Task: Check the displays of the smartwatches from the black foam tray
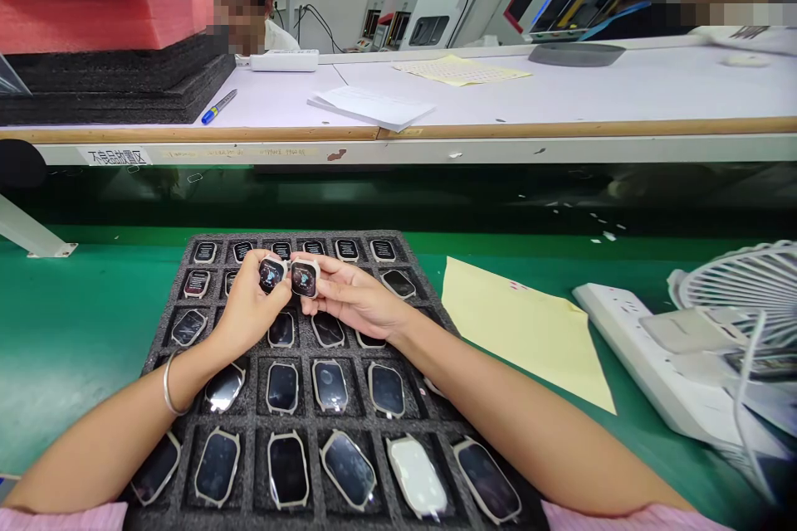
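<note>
Above the far half of a black foam tray (249,423), my left hand (252,303) pinches a smartwatch body (272,274) with a lit screen. Beside it, my right hand (354,294) grips a second watch body (305,277), its screen also lit. The two watches are close side by side, faces toward me. Strapless watch bodies fill the tray's pockets; those in the far row show text on their screens, while nearer ones such as this dark watch (288,469) are unlit. One watch (417,477) lies pale side up. My hands and forearms hide some pockets.
A yellow sheet (523,332) lies right of the tray, beside a white power strip (647,348) and a white fan (740,282). On the raised shelf are foam blocks (105,21), a pen (219,107) and papers (374,106). People are beyond it.
</note>
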Motion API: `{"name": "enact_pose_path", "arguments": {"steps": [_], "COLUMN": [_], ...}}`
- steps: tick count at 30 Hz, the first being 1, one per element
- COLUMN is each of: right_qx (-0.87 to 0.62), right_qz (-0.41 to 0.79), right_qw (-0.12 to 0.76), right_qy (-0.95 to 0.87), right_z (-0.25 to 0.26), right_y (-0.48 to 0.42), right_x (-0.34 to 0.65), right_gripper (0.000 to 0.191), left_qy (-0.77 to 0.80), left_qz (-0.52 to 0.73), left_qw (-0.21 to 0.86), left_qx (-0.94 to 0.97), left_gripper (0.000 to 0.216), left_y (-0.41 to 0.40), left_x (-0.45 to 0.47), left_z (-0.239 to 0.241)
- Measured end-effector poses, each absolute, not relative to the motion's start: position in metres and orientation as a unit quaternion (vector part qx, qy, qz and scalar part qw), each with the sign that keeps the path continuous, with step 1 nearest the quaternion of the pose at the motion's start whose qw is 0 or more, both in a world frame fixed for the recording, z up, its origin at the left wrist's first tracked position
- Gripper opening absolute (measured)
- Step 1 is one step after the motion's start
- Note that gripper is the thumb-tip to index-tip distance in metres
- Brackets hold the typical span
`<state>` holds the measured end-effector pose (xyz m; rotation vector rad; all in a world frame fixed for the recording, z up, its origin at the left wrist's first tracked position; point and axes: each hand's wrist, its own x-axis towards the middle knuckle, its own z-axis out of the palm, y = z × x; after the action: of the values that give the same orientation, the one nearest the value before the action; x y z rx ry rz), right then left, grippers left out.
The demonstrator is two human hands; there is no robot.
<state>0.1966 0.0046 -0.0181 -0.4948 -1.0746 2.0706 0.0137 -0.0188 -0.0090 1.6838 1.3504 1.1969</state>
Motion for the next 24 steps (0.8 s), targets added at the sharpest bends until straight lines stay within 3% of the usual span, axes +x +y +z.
{"name": "enact_pose_path", "arguments": {"steps": [24], "right_qx": [-0.186], "right_qz": [0.805], "right_qw": [0.366], "right_qy": [-0.428], "right_z": [-0.0187], "right_y": [0.0042], "right_x": [0.1969], "right_gripper": [0.050], "left_qy": [0.515], "left_qz": [0.465], "left_qw": [0.334], "left_qx": [0.638], "left_gripper": [0.018], "left_y": [-0.0190], "left_x": [0.0141], "left_z": [-0.0088]}}
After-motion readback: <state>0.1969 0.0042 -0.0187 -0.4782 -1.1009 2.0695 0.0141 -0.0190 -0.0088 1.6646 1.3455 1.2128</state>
